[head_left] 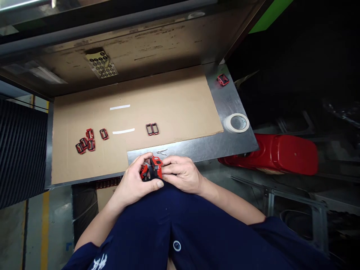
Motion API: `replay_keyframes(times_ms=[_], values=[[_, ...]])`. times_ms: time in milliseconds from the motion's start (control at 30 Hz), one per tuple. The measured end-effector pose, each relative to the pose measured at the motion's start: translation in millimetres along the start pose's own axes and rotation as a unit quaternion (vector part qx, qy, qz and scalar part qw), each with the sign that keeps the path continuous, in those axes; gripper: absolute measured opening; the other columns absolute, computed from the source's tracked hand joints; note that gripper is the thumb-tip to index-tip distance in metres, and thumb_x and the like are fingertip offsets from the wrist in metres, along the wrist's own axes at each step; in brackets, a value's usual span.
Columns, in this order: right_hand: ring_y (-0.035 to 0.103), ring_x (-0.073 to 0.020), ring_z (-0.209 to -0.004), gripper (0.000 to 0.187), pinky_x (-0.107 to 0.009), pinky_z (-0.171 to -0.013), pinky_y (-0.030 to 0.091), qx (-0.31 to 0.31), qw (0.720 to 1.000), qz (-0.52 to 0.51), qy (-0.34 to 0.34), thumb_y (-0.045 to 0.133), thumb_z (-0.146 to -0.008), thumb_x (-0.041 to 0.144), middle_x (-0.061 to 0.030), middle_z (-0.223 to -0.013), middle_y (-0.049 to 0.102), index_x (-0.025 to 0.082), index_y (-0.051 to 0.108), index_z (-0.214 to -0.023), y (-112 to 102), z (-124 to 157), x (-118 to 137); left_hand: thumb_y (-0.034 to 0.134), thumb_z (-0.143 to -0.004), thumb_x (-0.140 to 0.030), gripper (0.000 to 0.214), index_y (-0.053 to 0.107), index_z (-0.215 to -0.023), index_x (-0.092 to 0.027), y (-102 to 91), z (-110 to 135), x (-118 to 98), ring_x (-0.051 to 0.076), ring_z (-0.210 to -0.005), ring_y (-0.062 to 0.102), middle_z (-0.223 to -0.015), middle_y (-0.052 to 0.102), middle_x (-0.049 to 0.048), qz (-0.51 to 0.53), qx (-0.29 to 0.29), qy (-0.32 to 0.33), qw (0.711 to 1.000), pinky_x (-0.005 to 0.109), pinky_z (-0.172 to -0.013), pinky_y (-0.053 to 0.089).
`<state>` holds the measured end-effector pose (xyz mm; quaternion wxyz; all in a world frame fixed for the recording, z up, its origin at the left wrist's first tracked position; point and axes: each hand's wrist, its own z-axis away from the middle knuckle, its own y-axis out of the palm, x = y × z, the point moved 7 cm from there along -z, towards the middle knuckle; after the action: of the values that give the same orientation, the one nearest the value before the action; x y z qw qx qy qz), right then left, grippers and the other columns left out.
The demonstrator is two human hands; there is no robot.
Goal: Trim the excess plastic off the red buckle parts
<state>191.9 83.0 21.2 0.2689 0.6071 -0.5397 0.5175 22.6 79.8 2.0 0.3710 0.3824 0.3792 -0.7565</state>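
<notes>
We hold red-black part (156,165) btwn both hands, just before the table's front edge: L hand (136,178) grasps it, R hand (182,173) pinches its side; fingers hide some of it. Small metal tool (162,152) lies right beyond. Further, on cardboard (174,97), are two frames (152,129) side by side, w/ clustered frames (87,141) to the left; tape roll (228,124) is at right, on metal.

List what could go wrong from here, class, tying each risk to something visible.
The red-and-black angular part, held by the left hand and right hand near the front edge of the grey metal benchtop, could slip and fall. The thin silver metal tool, lying close to that edge, might get brushed off. The round cream tape roll, near the benchtop's right edge, could be bumped down.
</notes>
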Motion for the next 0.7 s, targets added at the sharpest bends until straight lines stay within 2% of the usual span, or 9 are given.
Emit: replay_keyframes(times_ms=[200, 533, 700], values=[[0.076, -0.0181, -0.085, 0.012, -0.029, -0.077, 0.063, 0.004, 1.0, 0.018, -0.019, 0.071, -0.09, 0.018, -0.0071, -0.099, 0.079, 0.023, 0.081, -0.094, -1, -2, 4, 0.083, -0.069, -0.056, 0.084, 0.057, -0.14, -0.021, 2.4, -3, -6, 0.034, -0.126, 0.059, -0.134, 0.059, 0.0127, -0.016, -0.013, 0.0, 1.0, 0.05, -0.11, 0.047], [0.075, -0.0194, -0.089, 0.011, -0.031, -0.079, 0.062, 0.001, 0.997, 0.066, -0.039, 0.07, -0.09, 0.018, -0.0085, -0.102, 0.078, 0.022, 0.08, -0.092, -2, 1, 5, 0.082, -0.071, -0.04, 0.075, 0.053, -0.139, -0.026, 3.8, 0, -14, 0.026, -0.111, 0.062, -0.128, 0.056, 0.0086, -0.034, -0.026, 0.054, 0.998, 0.042, -0.1, 0.053], [0.075, -0.0198, -0.09, 0.011, -0.032, -0.08, 0.062, -0.007, 0.994, 0.098, -0.056, 0.07, -0.091, 0.021, -0.0081, -0.102, 0.079, 0.023, 0.08, -0.092, -3, 1, 7, 0.082, -0.073, -0.038, 0.076, 0.05, -0.141, -0.026, 5.9, 0, -12, 0.027, -0.116, 0.061, -0.133, 0.054, 0.0101, -0.035, -0.015, 0.072, 0.997, 0.045, -0.104, 0.052]])
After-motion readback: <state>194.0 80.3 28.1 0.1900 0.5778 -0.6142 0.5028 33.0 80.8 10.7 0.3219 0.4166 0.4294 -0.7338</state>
